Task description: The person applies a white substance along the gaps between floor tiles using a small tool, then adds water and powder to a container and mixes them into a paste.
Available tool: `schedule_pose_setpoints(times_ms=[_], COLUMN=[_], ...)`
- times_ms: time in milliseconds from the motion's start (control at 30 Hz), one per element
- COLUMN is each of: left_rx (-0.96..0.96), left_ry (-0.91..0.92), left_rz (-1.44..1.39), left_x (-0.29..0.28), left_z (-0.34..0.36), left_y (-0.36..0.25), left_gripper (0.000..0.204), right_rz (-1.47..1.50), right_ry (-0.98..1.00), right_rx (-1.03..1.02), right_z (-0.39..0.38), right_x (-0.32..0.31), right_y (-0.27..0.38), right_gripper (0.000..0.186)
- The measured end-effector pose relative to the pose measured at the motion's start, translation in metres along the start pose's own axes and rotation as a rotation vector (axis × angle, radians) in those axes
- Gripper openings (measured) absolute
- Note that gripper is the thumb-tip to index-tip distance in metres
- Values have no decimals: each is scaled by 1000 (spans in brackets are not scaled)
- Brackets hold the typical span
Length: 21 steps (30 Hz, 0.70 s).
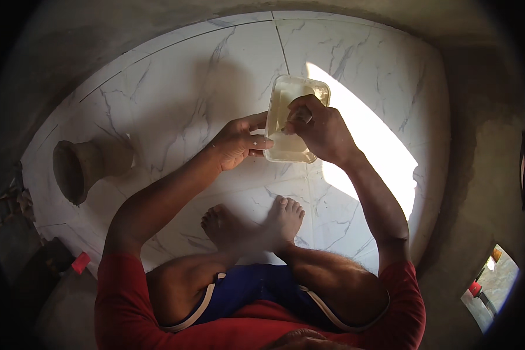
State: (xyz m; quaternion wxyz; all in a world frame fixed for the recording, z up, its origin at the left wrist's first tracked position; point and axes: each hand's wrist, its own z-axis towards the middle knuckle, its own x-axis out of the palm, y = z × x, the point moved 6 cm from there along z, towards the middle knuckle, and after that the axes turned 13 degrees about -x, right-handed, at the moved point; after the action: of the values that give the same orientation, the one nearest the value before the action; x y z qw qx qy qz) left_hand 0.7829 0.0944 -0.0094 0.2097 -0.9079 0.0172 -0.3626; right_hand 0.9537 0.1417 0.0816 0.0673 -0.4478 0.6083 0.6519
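Note:
A rectangular translucent plastic tub (302,80) with pale, whitish stuff inside is in front of me, over the tiled floor. My left hand (238,141) grips its left side, thumb and fingers spread along the wall, with small white specks on them. From the right, my right hand (325,131) reaches over the tub. Its fingers are curled and pinched together above the whitish contents. A small thing seems to be between those fingertips, but its kind cannot be made out. Part of the tub's inside is hidden behind that hand.
White, grey-veined tiles (175,87) cover the floor around my bare feet (286,219). A tan, flared, pipe-like piece (102,160) lies at the left. Bright sunlight falls right of the tub. Rough grey walls (478,157) curve around, and a small red thing (81,262) is at lower left.

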Motion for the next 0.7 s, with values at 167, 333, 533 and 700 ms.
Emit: schedule_pose_setpoints(times_ms=[167, 333, 533, 700], left_rx=[30, 38, 31, 21], left_ry=[-6, -42, -32, -79], left_rz=[-6, 16, 15, -10], left_x=[-1, -1, 1, -3], left_z=[-5, -7, -11, -7], left_y=[-3, -4, -9, -6], left_gripper=[78, 73, 75, 71], right_rz=[171, 38, 55, -326], right_ry=[-96, -6, -359, -314], right_rx=[63, -22, -184, -531], right_z=[-1, 0, 0, -15], right_x=[-15, -2, -38, -17], right_y=[3, 9, -5, 15], right_gripper=[36, 38, 27, 34])
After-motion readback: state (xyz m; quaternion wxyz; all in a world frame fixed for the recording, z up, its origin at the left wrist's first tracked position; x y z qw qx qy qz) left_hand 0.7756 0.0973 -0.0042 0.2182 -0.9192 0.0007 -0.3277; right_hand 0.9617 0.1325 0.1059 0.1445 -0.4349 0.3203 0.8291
